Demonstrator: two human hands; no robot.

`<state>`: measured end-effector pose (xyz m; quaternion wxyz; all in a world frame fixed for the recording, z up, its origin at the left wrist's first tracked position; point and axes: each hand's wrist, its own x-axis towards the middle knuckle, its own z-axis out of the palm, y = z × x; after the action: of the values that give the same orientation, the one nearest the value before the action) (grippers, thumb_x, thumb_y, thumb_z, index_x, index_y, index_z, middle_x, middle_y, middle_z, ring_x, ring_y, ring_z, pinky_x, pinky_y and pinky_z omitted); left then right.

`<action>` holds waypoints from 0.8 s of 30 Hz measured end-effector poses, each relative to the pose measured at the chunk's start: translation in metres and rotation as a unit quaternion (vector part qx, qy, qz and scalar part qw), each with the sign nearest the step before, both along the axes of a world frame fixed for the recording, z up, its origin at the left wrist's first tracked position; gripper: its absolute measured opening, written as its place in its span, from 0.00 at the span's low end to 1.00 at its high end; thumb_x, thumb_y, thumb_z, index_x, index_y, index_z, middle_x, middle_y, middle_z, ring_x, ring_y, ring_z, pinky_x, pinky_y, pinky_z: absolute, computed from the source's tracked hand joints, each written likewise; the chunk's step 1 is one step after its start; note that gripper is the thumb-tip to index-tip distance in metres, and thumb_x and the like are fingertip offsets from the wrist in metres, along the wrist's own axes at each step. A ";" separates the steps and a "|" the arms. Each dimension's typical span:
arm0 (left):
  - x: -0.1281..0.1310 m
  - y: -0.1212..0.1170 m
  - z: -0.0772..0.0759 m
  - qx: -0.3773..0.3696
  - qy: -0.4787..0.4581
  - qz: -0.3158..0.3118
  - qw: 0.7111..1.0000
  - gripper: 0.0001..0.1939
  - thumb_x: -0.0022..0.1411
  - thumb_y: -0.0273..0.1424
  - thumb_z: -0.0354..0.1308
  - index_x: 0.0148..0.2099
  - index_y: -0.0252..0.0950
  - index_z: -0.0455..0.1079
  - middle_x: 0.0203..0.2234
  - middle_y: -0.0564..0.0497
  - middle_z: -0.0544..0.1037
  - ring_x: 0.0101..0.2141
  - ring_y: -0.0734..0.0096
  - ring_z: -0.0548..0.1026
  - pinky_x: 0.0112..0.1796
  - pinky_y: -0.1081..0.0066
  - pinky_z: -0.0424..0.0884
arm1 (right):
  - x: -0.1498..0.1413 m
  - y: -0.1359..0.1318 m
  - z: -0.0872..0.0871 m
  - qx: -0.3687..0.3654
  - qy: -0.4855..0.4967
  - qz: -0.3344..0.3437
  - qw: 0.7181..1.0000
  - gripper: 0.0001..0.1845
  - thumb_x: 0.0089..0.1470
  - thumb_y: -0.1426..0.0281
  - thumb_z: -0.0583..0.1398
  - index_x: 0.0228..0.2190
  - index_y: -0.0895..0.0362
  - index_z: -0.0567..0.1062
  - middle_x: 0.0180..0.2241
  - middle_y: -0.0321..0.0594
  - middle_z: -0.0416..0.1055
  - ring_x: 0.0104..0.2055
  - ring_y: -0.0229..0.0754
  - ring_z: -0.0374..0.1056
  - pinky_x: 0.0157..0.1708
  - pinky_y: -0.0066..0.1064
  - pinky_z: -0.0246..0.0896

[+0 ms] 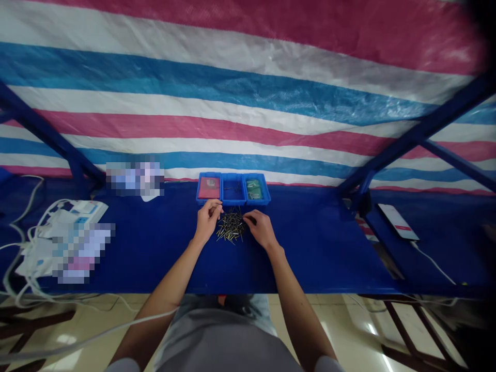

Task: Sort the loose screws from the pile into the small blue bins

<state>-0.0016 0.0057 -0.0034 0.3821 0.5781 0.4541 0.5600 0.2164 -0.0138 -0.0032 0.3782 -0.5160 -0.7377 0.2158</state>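
A pile of thin metal pins (pixel 231 226), dark and brass-coloured and resembling screws or nails, lies loose on the blue tabletop. At its upper left, my left hand (pixel 208 221) has its fingers curled together, just in front of the left blue bin; whatever is in them is too small to name. My right hand (pixel 260 228) pinches at the right edge of the pile, its fingertips close to the pins. Behind the pile stand three joined blue bins: the left bin (pixel 199 192) with a red bottom, the middle bin (pixel 233 201) holding a few pins, and the right bin (pixel 267 195) with several pins on green.
White cables and a power strip (pixel 83 212) crowd the table's left side, beside blurred packets (pixel 87 253). A phone (pixel 397 221) with a charging cable lies far right. Blue metal frame legs (pixel 411 134) flank the workspace, and a striped sheet (pixel 232 103) hangs behind.
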 end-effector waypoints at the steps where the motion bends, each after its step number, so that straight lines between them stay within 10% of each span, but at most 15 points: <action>1: 0.000 0.000 0.000 0.000 -0.005 0.000 1.000 0.12 0.65 0.40 0.58 0.43 0.36 0.69 0.27 0.54 0.74 0.23 0.77 0.68 0.28 0.75 0.65 | 0.000 0.000 -0.001 -0.001 -0.001 -0.005 1.000 0.07 0.59 0.70 0.59 0.33 0.55 0.79 0.32 0.39 0.75 0.32 0.40 0.70 0.35 0.30 0.62; 24: 0.000 -0.001 0.003 -0.025 -0.015 -0.030 0.999 0.15 0.68 0.43 0.54 0.42 0.36 0.71 0.25 0.53 0.73 0.23 0.77 0.68 0.28 0.74 0.64 | -0.037 0.034 0.004 -0.139 -0.119 -0.224 0.957 0.12 0.58 0.60 0.61 0.31 0.54 0.81 0.32 0.43 0.79 0.34 0.44 0.73 0.32 0.29 0.57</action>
<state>-0.0019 0.0049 -0.0005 0.4194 0.5735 0.4447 0.5454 0.1796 0.0197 0.0011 0.2513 -0.7374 -0.6055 0.1630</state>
